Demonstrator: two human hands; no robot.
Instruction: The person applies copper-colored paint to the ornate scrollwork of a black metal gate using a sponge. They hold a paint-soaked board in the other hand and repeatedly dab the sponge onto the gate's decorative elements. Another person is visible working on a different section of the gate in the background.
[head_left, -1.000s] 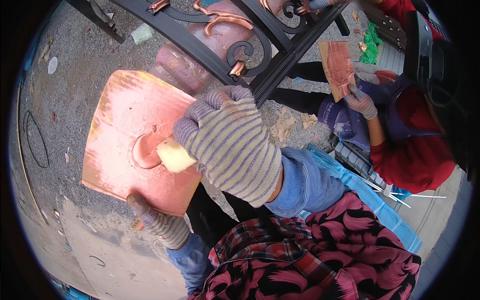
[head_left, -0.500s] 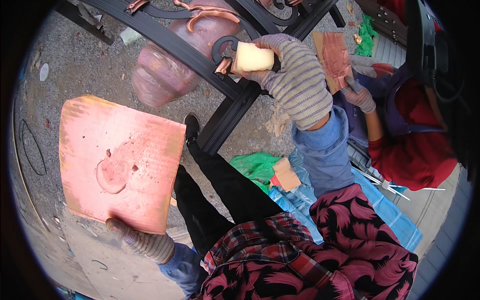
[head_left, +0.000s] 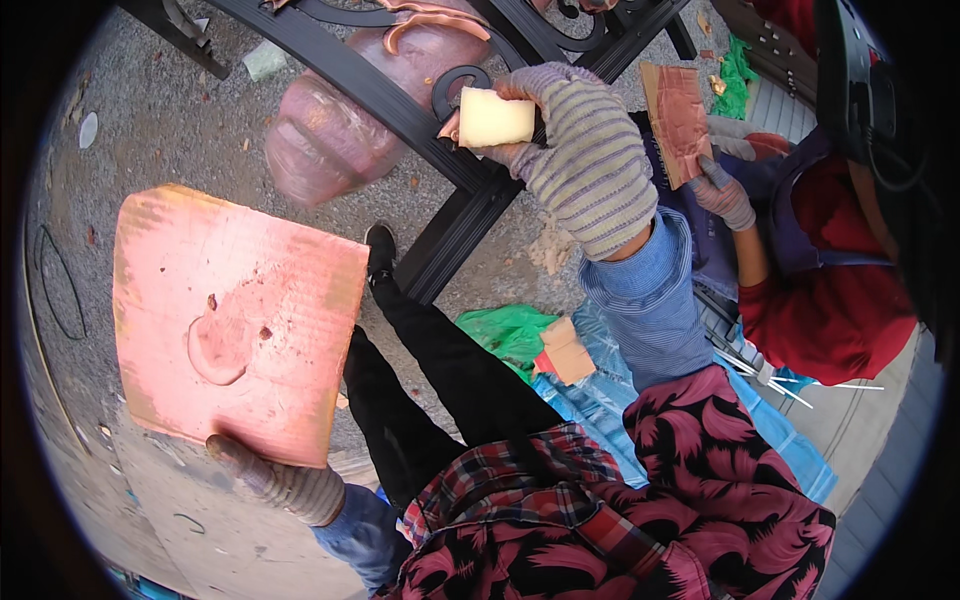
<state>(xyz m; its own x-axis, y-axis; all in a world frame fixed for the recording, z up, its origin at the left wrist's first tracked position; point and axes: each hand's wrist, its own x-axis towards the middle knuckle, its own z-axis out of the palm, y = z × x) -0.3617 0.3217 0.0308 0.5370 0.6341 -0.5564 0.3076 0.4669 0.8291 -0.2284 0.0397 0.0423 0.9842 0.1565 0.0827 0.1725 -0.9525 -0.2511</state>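
Note:
My left hand, in a striped knit glove, grips the lower edge of a cardboard sheet coated with pinkish-copper paint, with a thicker puddle in its middle. In my right hand, also gloved, a cream sponge block is pinched between thumb and fingers. The sponge is at a small copper-coloured ornament beside a black scroll on a black metal frame, partly covering the ornament. Whether it touches cannot be made out. Farther up the frame is a copper-coloured leaf ornament.
Under the frame lies a pink plastic-wrapped bundle. To the right, a co-worker's gloved hand holds a smaller painted cardboard piece. Green plastic, a cardboard scrap and a blue tarp lie near my legs.
My right hand has moved the sponge slightly left against the frame, covering more of the small ornament. The left hand and its cardboard have barely shifted.

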